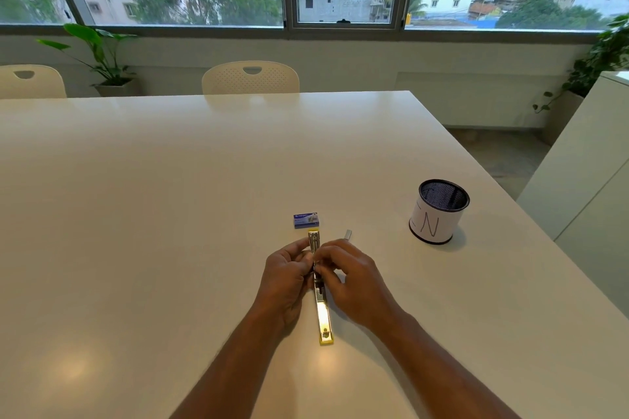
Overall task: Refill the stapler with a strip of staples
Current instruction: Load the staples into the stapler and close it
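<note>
- A yellow-edged metal stapler (321, 309) lay folded out flat in a long line on the white glossy table (170, 197), its far end near a small blue staple box (307, 220).
- The left hand (287, 279) gripped the stapler's middle from the left, fingers (301, 247) closed on it.
- The right hand (354, 282) met it from the right, fingertips pinched at the magazine; whether they held staples could not be told.
- A short silver strip of staples (348, 234) lay just beyond the right hand.
- A black mesh cup wrapped in white paper (439, 213) stood well apart, right.
</note>
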`<state>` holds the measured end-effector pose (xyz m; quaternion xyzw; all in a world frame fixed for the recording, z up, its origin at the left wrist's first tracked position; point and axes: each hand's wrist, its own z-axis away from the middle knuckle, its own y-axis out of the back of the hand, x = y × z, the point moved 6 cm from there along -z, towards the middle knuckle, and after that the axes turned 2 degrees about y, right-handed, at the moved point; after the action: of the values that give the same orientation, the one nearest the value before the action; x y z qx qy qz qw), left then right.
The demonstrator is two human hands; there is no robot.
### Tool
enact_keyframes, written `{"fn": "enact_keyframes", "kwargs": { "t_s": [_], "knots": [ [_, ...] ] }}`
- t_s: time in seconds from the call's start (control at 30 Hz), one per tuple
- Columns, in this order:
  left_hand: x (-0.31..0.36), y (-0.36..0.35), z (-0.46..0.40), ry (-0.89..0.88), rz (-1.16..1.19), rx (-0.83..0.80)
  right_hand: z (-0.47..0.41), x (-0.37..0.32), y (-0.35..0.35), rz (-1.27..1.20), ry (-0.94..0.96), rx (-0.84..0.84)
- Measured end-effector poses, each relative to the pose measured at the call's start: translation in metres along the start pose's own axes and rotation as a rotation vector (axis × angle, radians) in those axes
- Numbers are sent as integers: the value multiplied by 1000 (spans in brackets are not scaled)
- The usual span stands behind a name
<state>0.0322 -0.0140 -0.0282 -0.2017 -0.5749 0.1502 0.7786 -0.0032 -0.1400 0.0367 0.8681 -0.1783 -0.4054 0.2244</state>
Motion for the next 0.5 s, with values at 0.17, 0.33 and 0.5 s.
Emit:
{"fn": "enact_keyframes", "kwargs": {
  "t_s": [0.17,0.33,0.5],
  "knots": [
    [1,2,-3,1,12,18,5,-5,-9,-75,49,-61],
    [0,2,-2,-3,4,18,4,-5,-1,-145,49,-65],
    [-1,3,-4,-7,10,31,-16,21,18,-8,-79,96]
  ]
}}
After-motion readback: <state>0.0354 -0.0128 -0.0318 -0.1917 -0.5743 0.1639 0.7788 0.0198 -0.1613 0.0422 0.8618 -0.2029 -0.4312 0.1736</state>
